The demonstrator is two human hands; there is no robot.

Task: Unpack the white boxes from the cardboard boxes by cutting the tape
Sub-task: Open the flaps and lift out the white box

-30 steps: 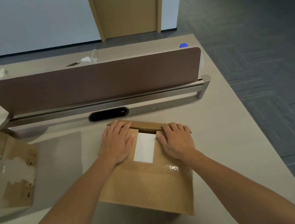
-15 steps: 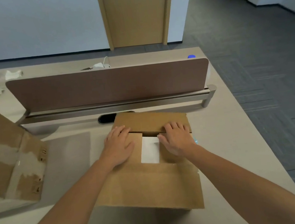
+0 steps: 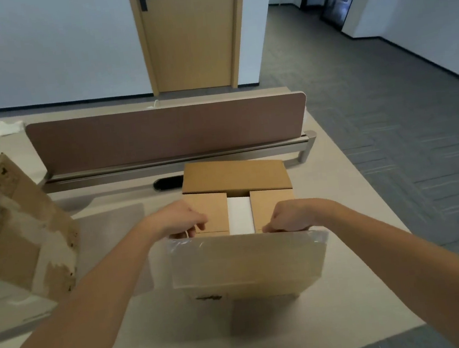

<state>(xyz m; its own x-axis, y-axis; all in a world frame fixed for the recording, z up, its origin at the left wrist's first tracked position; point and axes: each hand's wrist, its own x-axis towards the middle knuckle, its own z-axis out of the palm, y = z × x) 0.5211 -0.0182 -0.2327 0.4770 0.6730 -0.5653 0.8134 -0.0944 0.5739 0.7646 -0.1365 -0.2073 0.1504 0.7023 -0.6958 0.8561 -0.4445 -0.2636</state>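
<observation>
Broadly, the table [image 3: 355, 205] carries an open cardboard box [image 3: 245, 260] at its middle, flaps spread, with a white box [image 3: 240, 215] showing in the gap between the two inner flaps. A second cardboard box [image 3: 14, 227], streaked with torn tape, stands well to the left. Left hand [image 3: 180, 221] and right hand [image 3: 293, 214] each have their grip clamped on the near flap's top edge.

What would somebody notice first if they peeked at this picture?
Probably the open cardboard box in the middle of the desk, with a white box peeking out between its inner flaps. The left hand and right hand grip the near flap's edge. A second, taped cardboard box sits at the left.
</observation>
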